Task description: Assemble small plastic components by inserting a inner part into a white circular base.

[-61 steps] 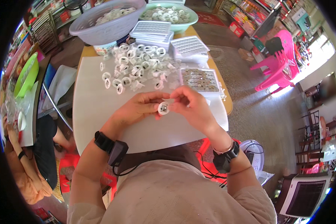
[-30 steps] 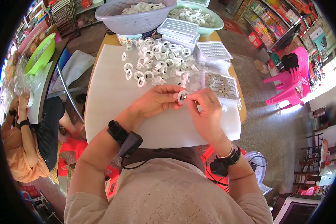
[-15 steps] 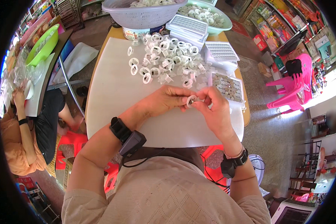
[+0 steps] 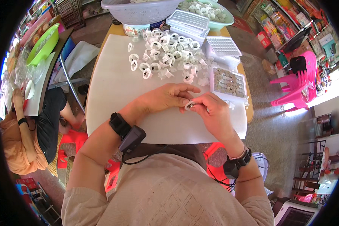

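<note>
In front of my chest, over the near part of the table, I hold a small white plastic ring-shaped part [image 4: 190, 105] with a dark piece in its middle. My right hand [image 4: 211, 110] pinches its right edge between thumb and fingers. From the other side my left hand [image 4: 165, 98] grips it with the thumb and a lower finger, while the upper fingers stretch out above it. Beyond my hands lies a loose heap of similar white parts [image 4: 165, 54]. Close to my right hand is a white tray [image 4: 213, 88] of small, pale round pieces.
Stacked white trays [image 4: 224, 45] stand at the back right of the table [image 4: 113, 86]. Behind the heap are a lavender basket [image 4: 139, 13] and a pale green basin [image 4: 224, 24] of white parts. At left, another person [image 4: 26, 139] sits by a side table. Pink chairs [image 4: 301, 83] stand right.
My upper left fingers have lifted and straightened away from the ring-shaped part. The part has tilted and shifted slightly left and down, with my right hand following it.
</note>
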`<state>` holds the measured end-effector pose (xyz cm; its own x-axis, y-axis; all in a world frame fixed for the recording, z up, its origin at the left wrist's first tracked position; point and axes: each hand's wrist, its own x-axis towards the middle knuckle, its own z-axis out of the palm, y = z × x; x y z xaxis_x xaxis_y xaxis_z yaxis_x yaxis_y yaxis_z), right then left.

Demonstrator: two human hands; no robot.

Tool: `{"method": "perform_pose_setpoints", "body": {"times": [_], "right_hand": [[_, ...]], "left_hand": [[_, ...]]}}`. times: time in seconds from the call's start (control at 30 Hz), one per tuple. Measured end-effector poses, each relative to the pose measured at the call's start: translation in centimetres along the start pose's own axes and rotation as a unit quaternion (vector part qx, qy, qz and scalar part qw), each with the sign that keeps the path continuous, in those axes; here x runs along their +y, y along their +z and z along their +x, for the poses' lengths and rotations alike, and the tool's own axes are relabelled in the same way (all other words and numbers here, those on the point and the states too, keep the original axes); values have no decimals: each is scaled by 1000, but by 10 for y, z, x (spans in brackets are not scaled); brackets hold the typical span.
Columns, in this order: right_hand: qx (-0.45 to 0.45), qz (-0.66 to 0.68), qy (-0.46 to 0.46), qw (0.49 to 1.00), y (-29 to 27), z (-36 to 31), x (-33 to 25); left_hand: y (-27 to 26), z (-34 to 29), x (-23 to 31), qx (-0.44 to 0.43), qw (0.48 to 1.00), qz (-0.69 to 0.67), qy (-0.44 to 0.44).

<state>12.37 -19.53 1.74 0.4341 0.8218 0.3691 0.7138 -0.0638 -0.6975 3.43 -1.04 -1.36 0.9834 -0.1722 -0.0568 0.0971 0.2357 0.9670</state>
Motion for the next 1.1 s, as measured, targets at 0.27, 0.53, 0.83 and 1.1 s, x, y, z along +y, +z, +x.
{"method": "perform_pose_setpoints", "body": {"times": [0.27,0.53,0.83,1.1], "right_hand": [[22,-2,-5,1000,5,-3,-2],[-26,-30,-11,999,5,0,2],[43,30,46,998,8,-2,-7],[97,-132,-83,983,15,3,-9]], "left_hand": [[3,-1,7,1,998,57,-21],[0,-2,5,-27,997,70,-18],[-4,-1,1,-6,999,-47,-8],[-5,1,-2,15,994,-104,2]]}}
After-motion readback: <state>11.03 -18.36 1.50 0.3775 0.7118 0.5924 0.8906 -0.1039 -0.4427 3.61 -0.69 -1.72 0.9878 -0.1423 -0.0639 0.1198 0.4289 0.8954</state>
